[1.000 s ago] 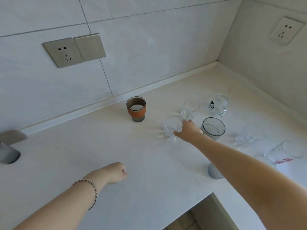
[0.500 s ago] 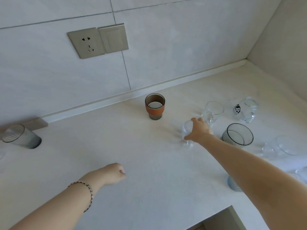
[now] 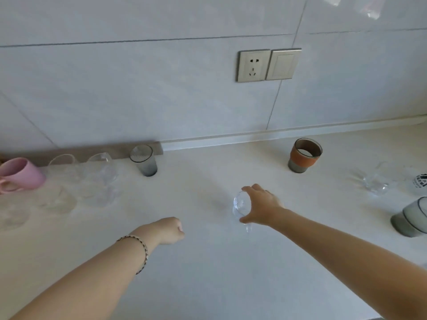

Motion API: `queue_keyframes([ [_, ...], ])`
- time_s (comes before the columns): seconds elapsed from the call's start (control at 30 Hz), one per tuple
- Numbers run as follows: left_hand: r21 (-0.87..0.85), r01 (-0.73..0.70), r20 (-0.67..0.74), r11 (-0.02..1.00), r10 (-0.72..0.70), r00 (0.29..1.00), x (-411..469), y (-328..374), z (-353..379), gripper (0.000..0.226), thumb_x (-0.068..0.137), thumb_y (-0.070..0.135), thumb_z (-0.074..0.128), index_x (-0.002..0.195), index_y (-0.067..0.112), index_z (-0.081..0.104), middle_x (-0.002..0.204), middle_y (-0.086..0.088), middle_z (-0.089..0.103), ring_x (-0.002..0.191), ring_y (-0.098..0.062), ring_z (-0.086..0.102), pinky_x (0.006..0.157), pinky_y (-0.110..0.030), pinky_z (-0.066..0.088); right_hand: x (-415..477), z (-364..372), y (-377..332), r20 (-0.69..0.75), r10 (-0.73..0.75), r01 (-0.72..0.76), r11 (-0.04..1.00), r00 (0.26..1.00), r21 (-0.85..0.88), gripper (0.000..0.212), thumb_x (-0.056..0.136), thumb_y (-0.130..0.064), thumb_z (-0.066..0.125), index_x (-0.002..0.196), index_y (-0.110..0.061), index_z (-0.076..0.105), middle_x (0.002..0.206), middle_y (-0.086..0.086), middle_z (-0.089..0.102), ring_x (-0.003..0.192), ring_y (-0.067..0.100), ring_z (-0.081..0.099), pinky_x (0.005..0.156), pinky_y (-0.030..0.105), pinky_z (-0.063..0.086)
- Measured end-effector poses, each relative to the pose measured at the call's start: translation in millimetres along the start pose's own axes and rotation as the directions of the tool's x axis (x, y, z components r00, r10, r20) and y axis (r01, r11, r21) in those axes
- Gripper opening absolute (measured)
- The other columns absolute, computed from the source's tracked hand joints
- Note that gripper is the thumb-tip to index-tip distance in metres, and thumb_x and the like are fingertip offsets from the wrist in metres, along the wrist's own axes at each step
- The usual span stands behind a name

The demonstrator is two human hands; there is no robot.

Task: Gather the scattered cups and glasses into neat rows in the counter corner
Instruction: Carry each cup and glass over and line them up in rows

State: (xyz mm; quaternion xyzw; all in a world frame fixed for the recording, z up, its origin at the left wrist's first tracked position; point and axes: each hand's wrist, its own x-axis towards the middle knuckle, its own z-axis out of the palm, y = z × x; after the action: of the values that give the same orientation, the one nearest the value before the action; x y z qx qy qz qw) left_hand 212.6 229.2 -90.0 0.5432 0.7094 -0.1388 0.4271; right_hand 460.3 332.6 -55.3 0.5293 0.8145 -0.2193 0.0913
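Carried leftward, right hand (image 3: 261, 207) grips clear glass (image 3: 240, 205) tilted, mouth leftward.

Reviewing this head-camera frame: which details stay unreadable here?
- Small clear glass: the right hand covers one side; whether it is off the counter is unclear.
- Printed glass: cut by the right edge, print unreadable.
- Clear glasses beside the pink mug: blurred, count uncertain.
- Left hand: fisted, palm hidden.

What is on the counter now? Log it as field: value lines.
right hand: gripping a small clear glass from the side
left hand: fisted, holding nothing
gathered group, left: pink mug, several clear glasses, smoky grey tumbler
still scattered, right: orange-sleeved cup, clear glass mug, grey-tinted glass
surface: white counter
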Motion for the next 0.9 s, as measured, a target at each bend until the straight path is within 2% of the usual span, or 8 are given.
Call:
queue_keyframes([
  [0.07, -0.016, 0.012, 0.005, 1.000, -0.012, 1.000, -14, -46, -5, 0.037, 0.086, 0.020, 0.042, 0.053, 0.022, 0.026, 0.056, 0.000, 0.025, 0.049, -0.018, 0.021, 0.051, -0.029, 0.013, 7, 13, -54, 0.019, -0.042, 0.042, 0.999, 0.999, -0.019, 0.091, 0.063, -0.046, 0.076, 0.141, -0.028, 0.033, 0.132, -0.005, 0.044, 0.118, 0.020, 0.052, 0.093, 0.029, 0.043],
  [0.2, -0.043, 0.059, -0.017, 0.997, -0.060, 0.998, -39, -135, -10, 0.040, 0.086, 0.018, 0.042, 0.051, 0.022, 0.022, 0.052, 0.000, 0.019, 0.047, -0.018, 0.016, 0.052, -0.029, 0.012, 29, 29, -151, 0.031, -0.087, 0.088, 0.996, 0.996, -0.019, 0.092, 0.063, -0.047, 0.076, 0.141, -0.026, 0.033, 0.132, -0.003, 0.044, 0.118, 0.020, 0.053, 0.094, 0.031, 0.045],
  [0.43, -0.155, 0.096, -0.039, 0.983, -0.104, 0.994, -63, -232, -20, 0.039, 0.084, 0.014, 0.039, 0.052, 0.022, 0.019, 0.053, 0.000, 0.015, 0.047, -0.017, 0.012, 0.051, -0.029, 0.008, 81, 54, -272, -0.019, 0.043, -0.042, 0.998, 0.999, 0.037, 0.081, 0.066, -0.046, 0.077, 0.132, -0.017, 0.039, 0.127, 0.004, 0.045, 0.116, 0.026, 0.054, 0.092, 0.034, 0.047],
  [0.63, -0.228, 0.085, -0.039, 0.970, -0.096, 0.995, -66, -266, -23, 0.038, 0.084, 0.012, 0.038, 0.052, 0.022, 0.020, 0.052, -0.001, 0.017, 0.046, -0.017, 0.013, 0.049, -0.028, 0.008, 114, 68, -311, -0.075, 0.197, -0.190, 0.977, 0.977, 0.093, 0.076, 0.070, -0.042, 0.076, 0.130, -0.012, 0.040, 0.128, 0.007, 0.045, 0.118, 0.028, 0.050, 0.093, 0.032, 0.045],
  [0.9, -0.224, 0.108, -0.053, 0.969, -0.123, 0.991, -59, -281, -26, 0.035, 0.086, 0.018, 0.041, 0.054, 0.024, 0.027, 0.053, 0.001, 0.027, 0.047, -0.015, 0.023, 0.048, -0.027, 0.015, 128, 78, -317, -0.083, 0.282, -0.272, 0.955, 0.956, 0.119, 0.077, 0.074, -0.046, 0.073, 0.133, -0.009, 0.038, 0.131, 0.009, 0.043, 0.121, 0.030, 0.048, 0.095, 0.033, 0.045],
])
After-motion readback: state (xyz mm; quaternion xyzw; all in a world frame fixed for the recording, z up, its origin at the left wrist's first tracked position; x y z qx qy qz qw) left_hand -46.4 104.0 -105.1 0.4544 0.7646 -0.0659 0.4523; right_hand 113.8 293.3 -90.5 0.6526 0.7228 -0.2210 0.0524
